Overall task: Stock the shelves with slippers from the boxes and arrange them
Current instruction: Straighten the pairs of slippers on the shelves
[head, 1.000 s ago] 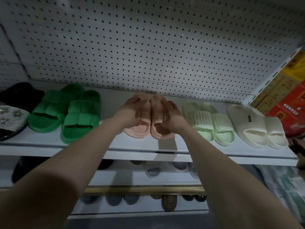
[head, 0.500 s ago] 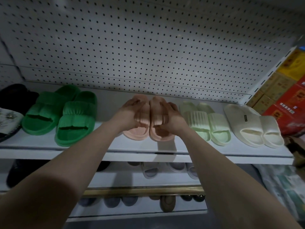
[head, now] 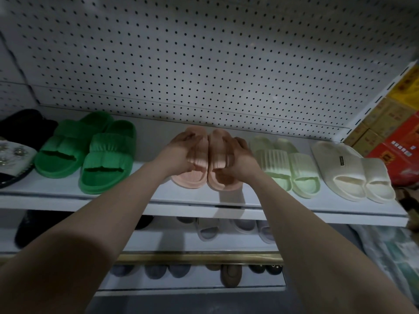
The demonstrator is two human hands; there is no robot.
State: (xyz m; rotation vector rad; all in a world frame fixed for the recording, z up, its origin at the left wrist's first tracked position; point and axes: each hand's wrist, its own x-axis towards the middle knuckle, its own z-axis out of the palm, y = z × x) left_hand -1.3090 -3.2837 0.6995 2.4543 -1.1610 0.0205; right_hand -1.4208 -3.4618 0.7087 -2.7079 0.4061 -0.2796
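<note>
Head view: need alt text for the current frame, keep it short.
The left hand and right hand each grip one of two pink slippers held side by side on a white shelf. Bright green slippers sit to their left, pale green slippers and cream slippers to their right, with a white pegboard behind.

One wide-angle camera, worn on the head, faces forward and slightly down, close to the white metal top shelf (head: 283, 200). The white perforated back panel (head: 204, 64) fills the upper frame, and the white lower shelves (head: 172, 242) fill the bottom.
</note>
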